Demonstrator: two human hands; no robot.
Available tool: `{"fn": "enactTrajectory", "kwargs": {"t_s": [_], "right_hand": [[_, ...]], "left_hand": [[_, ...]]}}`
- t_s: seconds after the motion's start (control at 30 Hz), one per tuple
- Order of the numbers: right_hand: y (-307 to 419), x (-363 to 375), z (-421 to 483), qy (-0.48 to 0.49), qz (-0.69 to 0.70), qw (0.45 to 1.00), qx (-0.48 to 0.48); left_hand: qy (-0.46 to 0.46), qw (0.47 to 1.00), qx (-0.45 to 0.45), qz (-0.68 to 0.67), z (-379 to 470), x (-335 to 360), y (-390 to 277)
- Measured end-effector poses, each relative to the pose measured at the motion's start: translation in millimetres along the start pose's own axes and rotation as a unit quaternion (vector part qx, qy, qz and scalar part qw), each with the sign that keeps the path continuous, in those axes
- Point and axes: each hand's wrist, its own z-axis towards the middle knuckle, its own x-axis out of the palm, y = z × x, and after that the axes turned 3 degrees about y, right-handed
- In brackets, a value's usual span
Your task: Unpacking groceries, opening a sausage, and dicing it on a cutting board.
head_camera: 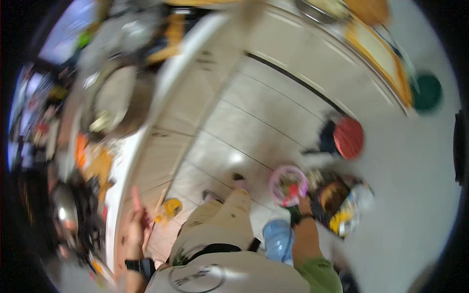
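On the left, my left hand (137, 222) is beside the counter's cabinet front, one finger extended, with nothing visible in it; a dark watch is on the wrist. My right hand (305, 206) reaches down to the rim of a pink plastic basket (273, 186) on the right. It appears to grip a red and white item (292, 194), too blurred to name, which hangs over the basket. Dark, loose material lies inside the basket. Just below that hand, a large blue translucent water bottle (276, 240) stands near my leg.
A metal pot (141, 106) stands on the cluttered left counter (126, 161). A yellow container (173, 207) is on the floor by the cabinets. At right are a red round-topped object (349, 138) and a pile of bags (357, 205). Light cabinets (285, 40) run along the far side.
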Motion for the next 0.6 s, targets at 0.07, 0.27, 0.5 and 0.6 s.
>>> {"fn": "enactTrajectory", "kwargs": {"t_s": [0.07,0.27,0.5,0.6], "right_hand": [[74,-32,-6,0.044,0.439,0.897,0.019],[191,-134,52,-0.031,0.257,0.897,-0.358],[592,-391,-113,-0.024,0.232,0.678,-0.697],[734,-397,-173,-0.032,0.193,0.598,-0.777]], "left_hand": [[-0.080,0.995,0.026,0.062,-16,-12,7],[-0.290,0.904,0.187,0.254,-44,-93,34],[-0.443,0.852,0.204,0.190,-60,-187,84],[-0.443,0.860,0.196,0.162,-46,-211,68]]}}
